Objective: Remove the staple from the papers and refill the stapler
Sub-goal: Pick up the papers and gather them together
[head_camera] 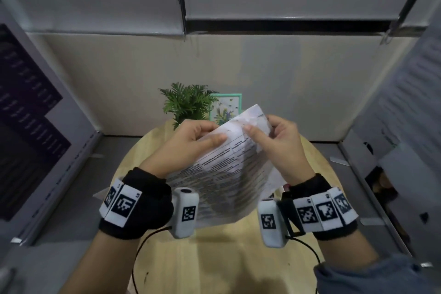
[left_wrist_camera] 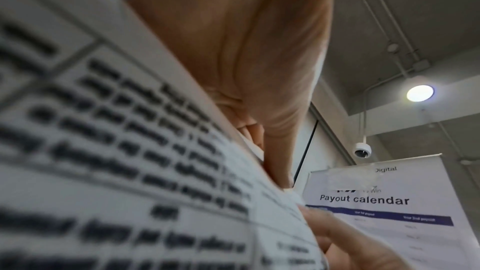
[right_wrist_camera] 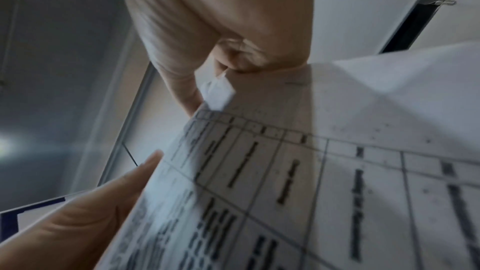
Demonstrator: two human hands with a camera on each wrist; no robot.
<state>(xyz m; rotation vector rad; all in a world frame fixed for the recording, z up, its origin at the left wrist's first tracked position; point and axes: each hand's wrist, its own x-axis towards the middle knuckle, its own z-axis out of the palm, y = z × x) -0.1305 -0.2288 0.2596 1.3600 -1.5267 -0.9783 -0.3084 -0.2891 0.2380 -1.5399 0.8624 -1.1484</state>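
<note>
Surface: round wooden table (head_camera: 214,258), plant (head_camera: 188,102) behind.
Papers: papers (head_camera: 229,169) raised above it.
Hands: your left hand (head_camera: 198,136) and right hand (head_camera: 279,141) pinch the top corner.
Progress: staple not visible; stapler unseen, refill pending.

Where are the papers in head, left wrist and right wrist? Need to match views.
Head: papers at centre, lifted over the round table, top edge pinched by left hand and right hand.
Left wrist: papers fill the left half, blurred, beside the left hand.
Right wrist: papers fill the lower right, under the right hand.
Shared landmark: the printed table grid on the top sheet.
</note>
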